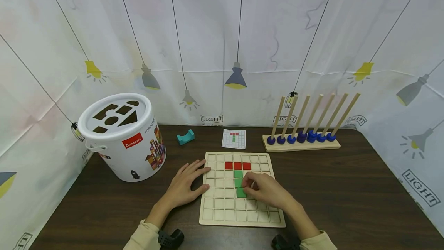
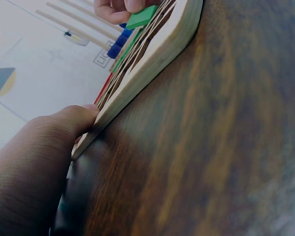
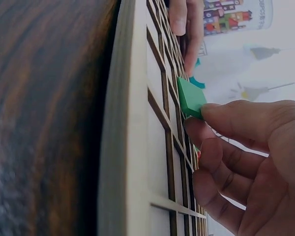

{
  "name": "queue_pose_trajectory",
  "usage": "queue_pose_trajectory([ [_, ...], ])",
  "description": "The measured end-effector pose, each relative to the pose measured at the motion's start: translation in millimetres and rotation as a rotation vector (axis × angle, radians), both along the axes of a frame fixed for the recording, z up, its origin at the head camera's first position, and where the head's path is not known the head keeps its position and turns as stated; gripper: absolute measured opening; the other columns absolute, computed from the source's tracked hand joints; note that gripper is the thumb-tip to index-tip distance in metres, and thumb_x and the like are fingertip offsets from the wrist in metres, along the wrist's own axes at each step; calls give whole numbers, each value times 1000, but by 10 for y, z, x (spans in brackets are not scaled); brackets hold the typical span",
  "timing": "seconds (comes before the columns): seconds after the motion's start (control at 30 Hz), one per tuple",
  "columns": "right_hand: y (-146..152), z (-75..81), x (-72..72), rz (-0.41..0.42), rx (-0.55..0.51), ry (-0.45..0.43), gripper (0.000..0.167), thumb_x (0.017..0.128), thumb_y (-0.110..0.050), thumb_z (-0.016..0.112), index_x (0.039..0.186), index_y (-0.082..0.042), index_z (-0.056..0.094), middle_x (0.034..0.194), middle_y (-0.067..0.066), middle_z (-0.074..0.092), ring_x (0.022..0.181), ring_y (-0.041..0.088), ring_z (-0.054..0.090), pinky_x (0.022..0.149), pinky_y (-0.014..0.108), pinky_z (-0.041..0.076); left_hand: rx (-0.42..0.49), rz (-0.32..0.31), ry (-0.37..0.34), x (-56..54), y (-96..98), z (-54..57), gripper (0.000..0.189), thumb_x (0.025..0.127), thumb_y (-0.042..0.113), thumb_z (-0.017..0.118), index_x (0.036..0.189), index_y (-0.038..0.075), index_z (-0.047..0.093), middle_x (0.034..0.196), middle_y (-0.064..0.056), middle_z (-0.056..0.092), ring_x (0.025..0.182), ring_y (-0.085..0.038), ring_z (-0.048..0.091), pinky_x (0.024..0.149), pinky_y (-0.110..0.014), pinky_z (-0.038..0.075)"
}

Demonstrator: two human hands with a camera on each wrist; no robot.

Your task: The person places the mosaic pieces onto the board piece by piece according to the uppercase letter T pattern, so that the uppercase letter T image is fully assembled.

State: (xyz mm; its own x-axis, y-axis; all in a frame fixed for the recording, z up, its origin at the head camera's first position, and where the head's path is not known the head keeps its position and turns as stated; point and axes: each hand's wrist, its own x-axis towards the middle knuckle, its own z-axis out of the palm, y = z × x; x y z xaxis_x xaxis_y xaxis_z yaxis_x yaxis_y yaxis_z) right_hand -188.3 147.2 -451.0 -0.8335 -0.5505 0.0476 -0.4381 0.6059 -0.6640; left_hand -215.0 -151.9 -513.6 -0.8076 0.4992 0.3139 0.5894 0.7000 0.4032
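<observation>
A wooden grid board (image 1: pixel 218 203) lies on the table, with three red tiles (image 1: pixel 237 166) in a row and two green tiles (image 1: pixel 238 178) in a column under the middle one. My right hand (image 1: pixel 268 191) pinches another green tile (image 3: pixel 189 97) between thumb and finger; in the right wrist view it tilts close over the grid. Resting at the board's left edge is my left hand (image 1: pixel 185 184), fingers extended, with the thumb (image 2: pixel 83 118) touching the rim. Behind the board lies a pattern card (image 1: pixel 227 139) showing a red and green T.
A white lidded bucket (image 1: pixel 130 161) with shaped holes stands at the left. Near it lies a teal arched block (image 1: pixel 186 137). At the back right is a wooden peg rack (image 1: pixel 301 147) with blue beads. A printed curtain (image 1: pixel 208 30) hangs behind the table (image 1: pixel 347 188).
</observation>
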Motion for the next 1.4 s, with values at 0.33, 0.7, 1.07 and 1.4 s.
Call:
queue_pose_trajectory([
  [0.33, -55, -8, 19, -29, 60, 19, 3, 90, -19, 64, 90, -16, 63, 77, -9, 63, 65, -1, 54, 55, 18, 43, -6, 4, -10, -1, -1, 6, 54, 90, 48, 58, 139, 27, 49, 151, -4, 38, 140, -29, 34, 113, -57, 23],
  [0.7, -99, -37, 19, -48, 101, 83, 5, 88, -19, 66, 88, -15, 63, 73, -11, 61, 60, -2, 48, 53, 18, 40, -10, 5, -18, -10, -3, 0, 55, 90, 49, 56, 139, 28, 48, 151, -3, 37, 141, -28, 32, 114, -56, 22],
  [1.07, -136, -25, 26, -58, 115, 73, 5, 87, -16, 67, 85, -18, 63, 72, -11, 60, 60, 0, 47, 52, 18, 39, -7, 6, -23, -15, -17, -8, 55, 90, 50, 56, 140, 27, 48, 152, -3, 37, 141, -27, 32, 115, -56, 22],
  [1.4, -102, 7, 15, -55, 106, 56, 5, 90, -21, 64, 85, -20, 62, 73, -12, 59, 62, 0, 49, 54, 18, 41, 31, 5, -28, -21, -29, -5, 52, 92, 47, 54, 139, 25, 48, 151, -2, 38, 141, -27, 32, 115, -54, 22],
])
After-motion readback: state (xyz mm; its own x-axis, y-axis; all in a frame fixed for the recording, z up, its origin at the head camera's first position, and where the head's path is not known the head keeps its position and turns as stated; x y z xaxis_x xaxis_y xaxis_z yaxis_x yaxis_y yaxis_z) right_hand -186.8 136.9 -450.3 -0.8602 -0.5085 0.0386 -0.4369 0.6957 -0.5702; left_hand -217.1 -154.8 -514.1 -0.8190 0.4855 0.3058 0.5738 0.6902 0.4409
